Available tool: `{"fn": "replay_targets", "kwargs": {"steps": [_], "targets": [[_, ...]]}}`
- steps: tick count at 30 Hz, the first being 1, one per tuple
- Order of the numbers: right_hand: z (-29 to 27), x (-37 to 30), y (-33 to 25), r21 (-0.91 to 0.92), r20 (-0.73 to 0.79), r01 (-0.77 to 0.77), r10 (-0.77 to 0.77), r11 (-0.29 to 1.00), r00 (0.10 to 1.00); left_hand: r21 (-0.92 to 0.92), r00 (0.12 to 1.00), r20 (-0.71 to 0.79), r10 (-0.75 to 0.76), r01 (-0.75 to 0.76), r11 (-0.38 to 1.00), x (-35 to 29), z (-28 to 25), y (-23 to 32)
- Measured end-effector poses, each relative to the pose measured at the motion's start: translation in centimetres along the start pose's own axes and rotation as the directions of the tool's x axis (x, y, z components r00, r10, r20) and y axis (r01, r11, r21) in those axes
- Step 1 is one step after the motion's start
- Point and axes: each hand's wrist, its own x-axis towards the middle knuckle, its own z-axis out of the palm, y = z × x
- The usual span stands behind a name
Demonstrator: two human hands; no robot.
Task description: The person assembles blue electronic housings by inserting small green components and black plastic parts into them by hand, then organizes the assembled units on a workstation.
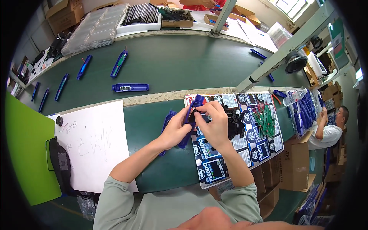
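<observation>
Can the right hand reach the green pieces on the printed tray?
Probably yes. The right hand works just left of the green pieces, with only a pile of black parts lying low between them.

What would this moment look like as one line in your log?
left hand: holds blue plastic housing | right hand: fits small black part | under: printed tray | beside: white paper sheet

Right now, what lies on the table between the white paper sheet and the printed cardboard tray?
In the head view, a second blue plastic casing lies on the green mat between the white paper sheet and the printed cardboard tray, partly hidden by the left hand.
</observation>
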Motion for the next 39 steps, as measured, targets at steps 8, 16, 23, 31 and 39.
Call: {"fn": "replay_targets", "kwargs": {"steps": [8, 16, 23, 31, 39], "targets": [[1.0, -1.0, 0.6, -0.195, -0.079, -0.006, -0.01, 0.981, 0.997, 0.245, 0.991, -0.097, 0.097, -0.071, 0.967, -0.1, 0.5, -1.1], [1.3, -0.5, 3.2, 0.507, 0.136, -0.381, 0.365, 0.773, 0.921, 0.708, 0.912, -0.02, 0.411, -0.277, 0.649, 0.5, 0.3, -1.0], [-3.3, -0.7, 2.6, 0.474, 0.21, -0.354, 0.287, 0.806, 0.935, 0.54, 0.961, -0.042, 0.274, -0.209, 0.815, -0.4, 0.8, 0.2], [-22.1, -4.0, 22.6, -0.681, -0.36, -0.429, 0.239, 0.593, 0.902, 0.426, 0.981, -0.038, 0.192, -0.158, 0.891, -1.1, 1.1, 1.2], [-24.6, -4.9, 28.2, -0.677, -0.314, -0.45, 0.325, 0.582, 0.892, 0.481, 0.986, -0.065, 0.154, -0.104, 0.87, 0.4, 0.0, 0.8]]}}
